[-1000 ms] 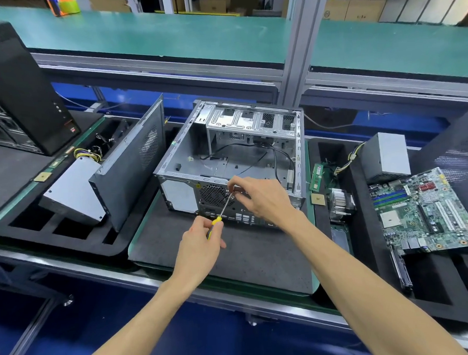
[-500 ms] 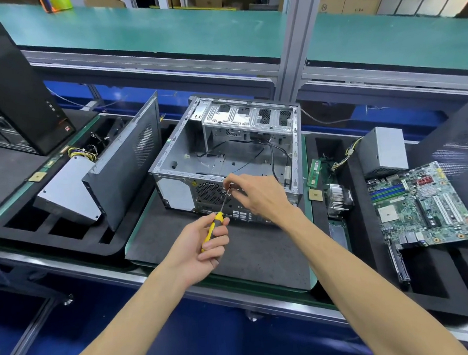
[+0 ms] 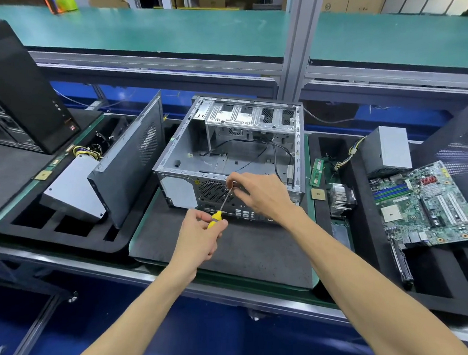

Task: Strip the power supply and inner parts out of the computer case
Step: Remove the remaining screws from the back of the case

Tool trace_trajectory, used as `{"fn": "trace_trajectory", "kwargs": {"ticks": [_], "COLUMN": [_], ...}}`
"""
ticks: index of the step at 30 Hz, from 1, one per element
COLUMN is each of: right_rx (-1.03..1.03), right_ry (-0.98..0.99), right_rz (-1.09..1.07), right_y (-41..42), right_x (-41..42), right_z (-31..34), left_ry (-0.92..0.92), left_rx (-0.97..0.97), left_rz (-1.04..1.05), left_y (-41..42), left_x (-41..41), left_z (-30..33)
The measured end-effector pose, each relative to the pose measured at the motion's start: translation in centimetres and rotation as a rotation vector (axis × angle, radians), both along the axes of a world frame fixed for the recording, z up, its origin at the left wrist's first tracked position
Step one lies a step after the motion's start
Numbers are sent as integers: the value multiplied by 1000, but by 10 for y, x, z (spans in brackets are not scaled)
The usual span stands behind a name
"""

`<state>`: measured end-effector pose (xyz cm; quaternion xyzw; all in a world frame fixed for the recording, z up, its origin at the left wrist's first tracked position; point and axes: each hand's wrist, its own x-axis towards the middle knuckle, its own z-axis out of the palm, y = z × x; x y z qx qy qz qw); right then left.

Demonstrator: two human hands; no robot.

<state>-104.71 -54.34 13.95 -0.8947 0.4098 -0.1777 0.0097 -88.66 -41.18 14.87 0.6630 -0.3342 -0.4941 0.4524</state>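
A long work line runs across the room, with a green bench top [image 3: 165, 29] behind and cardboard boxes at the far wall. In the middle lies a dark foam mat [image 3: 239, 255], and the open computer case [image 3: 225, 139] sits on it. Its open side faces up, and its back panel faces the person at 6 o'clock. Its long side runs from 6 to 12 o'clock. Loose black cables lie inside.

At 9 o'clock a dark side panel [image 3: 129, 166] leans beside a grey power supply [image 3: 71, 191] in a black foam tray [image 3: 68, 240]. At 3 o'clock lie a green motherboard [image 3: 429, 205], another grey power supply [image 3: 388, 147], a heatsink [image 3: 339, 196] and a memory stick [image 3: 317, 171].

Both arms reach forward. The left hand [image 3: 201, 238] curls round the yellow handle of a screwdriver [image 3: 220, 205]. The tool slants up toward 1 o'clock, its tip at the case's back panel. The right hand [image 3: 261, 195] pinches at the tip with bent fingers; I cannot tell what it holds.
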Motion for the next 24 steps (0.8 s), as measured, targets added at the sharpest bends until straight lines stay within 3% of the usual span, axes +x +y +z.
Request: {"fn": "trace_trajectory", "kwargs": {"ticks": [6, 12, 24], "right_rx": [-6, -11, -19], "right_ry": [-6, -6, -8], "right_rz": [1, 2, -5], "right_y": [1, 2, 2], "right_x": [0, 1, 0], "right_z": [2, 2, 2], "left_ry": [-353, -326, 278], "left_rx": [-78, -63, 204], "left_rz": [-43, -36, -6], "left_y": [-3, -3, -1], "left_x": [6, 7, 8], "left_z": [-1, 2, 8]}}
